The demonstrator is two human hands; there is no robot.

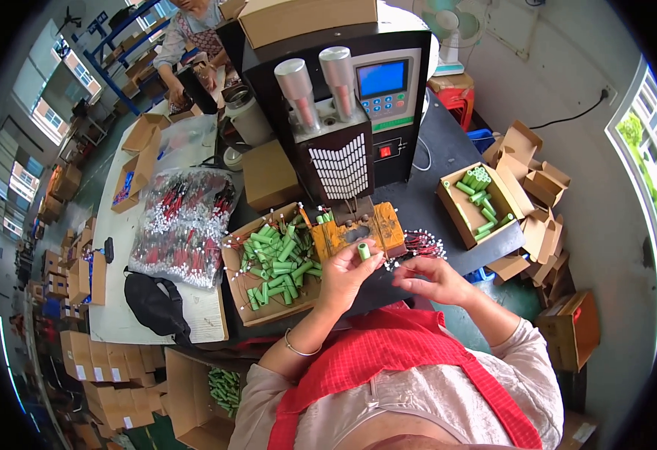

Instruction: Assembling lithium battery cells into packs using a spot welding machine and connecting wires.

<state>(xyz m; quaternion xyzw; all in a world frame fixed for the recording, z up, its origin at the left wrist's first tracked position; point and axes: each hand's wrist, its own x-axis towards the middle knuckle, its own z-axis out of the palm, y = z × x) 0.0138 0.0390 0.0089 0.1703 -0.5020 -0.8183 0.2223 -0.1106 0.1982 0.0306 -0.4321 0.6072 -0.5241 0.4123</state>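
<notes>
Above the near edge of the dark tabletop [442, 150], the left hand [342, 281] pinches one green cell [364, 253] between thumb and fingers, just in front of the yellow fixture [390, 223]. The right hand [439, 282] hangs half open, fingers bent, beside small white connectors [391, 265]; whether it grips a wire, I cannot tell. An open carton [282, 313] of green cells lies toward the tabletop's left edge, a smaller box [454, 216] with more at its near right corner, and a black machine [386, 174] stands behind the fixture
</notes>
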